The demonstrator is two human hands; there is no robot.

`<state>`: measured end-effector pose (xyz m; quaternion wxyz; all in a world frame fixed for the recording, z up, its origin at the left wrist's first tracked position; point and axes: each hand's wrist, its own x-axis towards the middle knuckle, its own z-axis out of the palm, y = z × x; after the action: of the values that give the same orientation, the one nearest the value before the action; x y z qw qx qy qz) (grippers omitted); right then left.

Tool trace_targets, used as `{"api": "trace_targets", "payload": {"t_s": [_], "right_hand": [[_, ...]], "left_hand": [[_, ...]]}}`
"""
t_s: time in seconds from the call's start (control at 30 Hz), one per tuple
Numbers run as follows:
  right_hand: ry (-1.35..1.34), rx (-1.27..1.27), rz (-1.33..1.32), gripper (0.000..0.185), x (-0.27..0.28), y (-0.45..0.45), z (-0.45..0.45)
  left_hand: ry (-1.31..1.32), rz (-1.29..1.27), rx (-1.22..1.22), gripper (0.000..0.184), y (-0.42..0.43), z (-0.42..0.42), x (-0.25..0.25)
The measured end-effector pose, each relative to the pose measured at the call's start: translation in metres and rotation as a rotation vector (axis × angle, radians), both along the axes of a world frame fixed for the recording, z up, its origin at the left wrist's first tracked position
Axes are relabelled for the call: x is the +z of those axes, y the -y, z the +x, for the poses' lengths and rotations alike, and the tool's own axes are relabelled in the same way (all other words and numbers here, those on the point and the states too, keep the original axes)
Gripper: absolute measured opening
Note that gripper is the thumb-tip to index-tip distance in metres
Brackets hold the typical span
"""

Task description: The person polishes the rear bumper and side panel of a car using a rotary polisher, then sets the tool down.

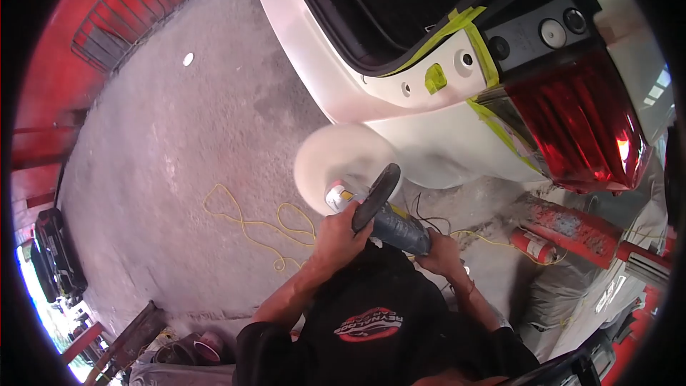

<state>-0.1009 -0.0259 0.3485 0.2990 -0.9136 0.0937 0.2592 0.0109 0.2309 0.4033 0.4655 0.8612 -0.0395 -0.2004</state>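
I hold a rotary polisher in front of my torso with both hands. My left hand is closed round its black curved front handle. The fingers of my right hand wrap round the rear of the dark body. At the far end, the round pale polishing pad looks blurred, and its edge meets or overlaps the lower corner of a white car body panel; I cannot tell if they touch. Yellow-green masking tape edges the panel beside the red tail light.
A yellow cord loops over the grey concrete floor. At the right lie a red beam and a red cylinder. A metal rack leans on the red wall. Buckets stand at the lower left.
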Motion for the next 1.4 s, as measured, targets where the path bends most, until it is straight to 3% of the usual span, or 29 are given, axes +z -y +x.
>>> {"api": "trace_targets", "payload": {"t_s": [0.2,0.63,0.73,0.8,0.9,1.2,1.4], "right_hand": [[-0.024,0.049,0.007,0.047,-0.004,0.009,0.011],[0.04,0.025,0.008,0.053,0.017,0.01,0.015],[-0.001,0.086,0.031,0.061,0.041,0.018,0.029],[-0.096,0.144,0.194,0.073,0.053,0.029,0.035],[-0.042,0.262,0.28,0.08,0.062,0.048,0.04],[-0.067,0.336,0.542,0.068,0.063,0.068,0.043],[-0.051,0.323,0.467,0.065,0.075,0.064,0.051]], "left_hand": [[-0.054,-0.002,0.075,0.029,0.004,-0.001,0.004],[0.112,0.002,-0.014,0.031,0.004,0.003,0.022],[0.106,-0.004,0.023,0.031,0.006,0.002,0.028],[0.122,0.001,0.058,0.031,0.007,0.001,0.033],[0.073,0.006,0.099,0.03,0.012,-0.001,0.039],[0.053,0.0,0.145,0.031,0.014,-0.004,0.049],[-0.027,-0.007,0.162,0.031,0.013,0.004,0.053]]}}
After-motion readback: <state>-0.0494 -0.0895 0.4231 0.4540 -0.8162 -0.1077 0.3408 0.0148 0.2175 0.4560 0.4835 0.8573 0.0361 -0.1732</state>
